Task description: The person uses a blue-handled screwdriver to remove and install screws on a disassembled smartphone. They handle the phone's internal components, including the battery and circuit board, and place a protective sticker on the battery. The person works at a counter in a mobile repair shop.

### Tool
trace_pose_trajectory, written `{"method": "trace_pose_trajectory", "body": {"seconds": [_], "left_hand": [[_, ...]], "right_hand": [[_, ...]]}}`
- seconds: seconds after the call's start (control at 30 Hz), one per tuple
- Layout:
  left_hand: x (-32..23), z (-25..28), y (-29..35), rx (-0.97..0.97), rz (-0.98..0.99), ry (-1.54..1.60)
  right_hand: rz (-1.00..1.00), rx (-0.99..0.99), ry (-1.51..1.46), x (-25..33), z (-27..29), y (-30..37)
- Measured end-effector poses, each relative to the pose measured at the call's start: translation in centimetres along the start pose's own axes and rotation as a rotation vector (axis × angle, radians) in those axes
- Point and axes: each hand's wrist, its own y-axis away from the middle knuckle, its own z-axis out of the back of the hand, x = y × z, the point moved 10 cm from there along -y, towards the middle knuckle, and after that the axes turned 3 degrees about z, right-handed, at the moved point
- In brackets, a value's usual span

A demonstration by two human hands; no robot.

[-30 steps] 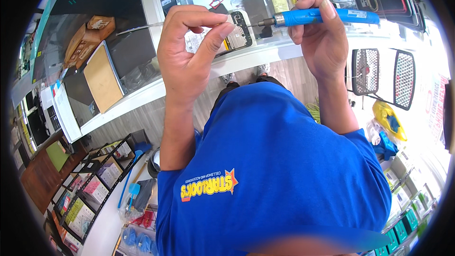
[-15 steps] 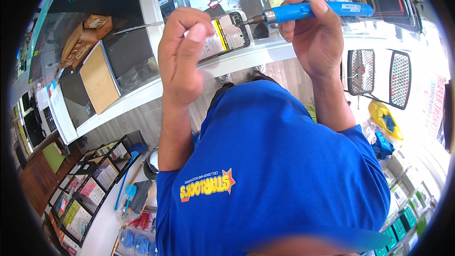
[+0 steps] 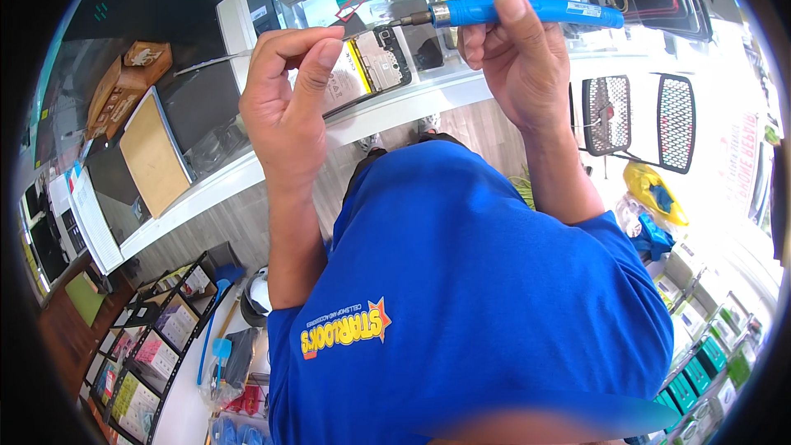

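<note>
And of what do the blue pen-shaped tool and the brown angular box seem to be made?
The blue pen-shaped tool: probably smooth plastic, from its even colour and soft shine; its silver collar seems polished metal, reflecting brightly. The brown angular box: perhaps varnished wood, from its warm tone, though printed cardboard is possible.

a royal-blue short-sleeved t-shirt (image 3: 494, 280) with yellow chest lettering (image 3: 328, 339) beside an orange-edged star (image 3: 378, 319); dark trousers (image 3: 360, 173), pale mottled shoes (image 3: 429, 124).
</note>
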Motion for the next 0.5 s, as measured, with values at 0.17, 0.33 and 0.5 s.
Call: {"method": "trace_pose_trajectory", "body": {"seconds": [0.17, 0.33, 0.5], "left_hand": [[1.1, -0.3, 0.6, 0.000, 0.177, 0.119], [0.7, -1.3, 1.0, 0.043, 0.177, 0.118], [-1.3, -2.2, 0.7, 0.136, 0.009, -0.129]], "right_hand": [[0.002, -0.035, 0.123, 0.2, 0.5, 0.1], [0.004, 0.012, 0.137, 0.9, 0.1, 0.5], [0.065, 0.067, 0.210, 1.9, -0.8, 0.5]]}}
